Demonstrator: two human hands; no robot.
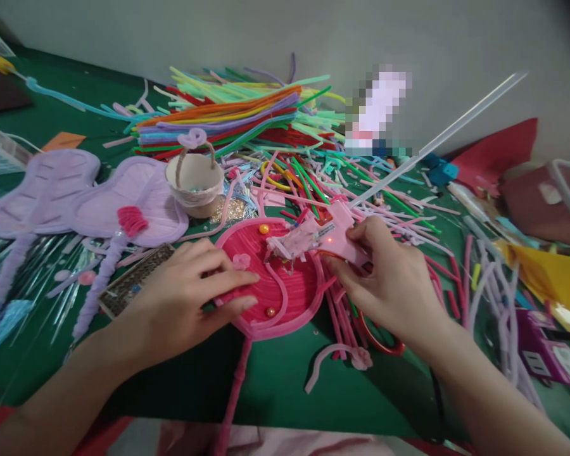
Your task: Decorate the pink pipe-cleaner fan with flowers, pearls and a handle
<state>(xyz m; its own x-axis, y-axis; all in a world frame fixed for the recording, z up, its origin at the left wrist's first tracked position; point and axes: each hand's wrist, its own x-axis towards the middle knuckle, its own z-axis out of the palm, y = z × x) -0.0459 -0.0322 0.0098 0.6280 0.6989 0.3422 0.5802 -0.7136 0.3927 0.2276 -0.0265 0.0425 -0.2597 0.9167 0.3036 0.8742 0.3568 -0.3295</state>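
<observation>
Desk (275, 392) in flat green spreads beneath both hands and runs back to a plain grey wall (123, 38). In my feed the light is dull and the colours are soft. Straight beyond the hands I see a heap of fuzzy stems (218, 123) in many colours, with loose cut pieces scattered nearer. To the left of the left hand (190, 278) lie two lilac fans (137, 168); a small white basket (192, 180) stands just beyond it. Past the right hand (384, 272), a brownish bin (527, 196) sits at the far right, cut by my frame.

The right hand is closed around a pink glue gun (337, 234), whose clear stick (437, 149) rises behind it. The left hand is loosely spread, its fingers over the near-left part of the pink fan (297, 297), which lies between the two hands; I can't tell how firmly they press.

The gun's crumpled, silvery nozzle hangs over the fan, and whether it touches is hard for me to make out. The left hand and wrist hide part of a patterned box (133, 275), the right hand covers some of the red-handled scissors (384, 345), the fan's handle leaves the bottom edge, and a pixelated patch (380, 107) masks something beyond the right hand.
</observation>
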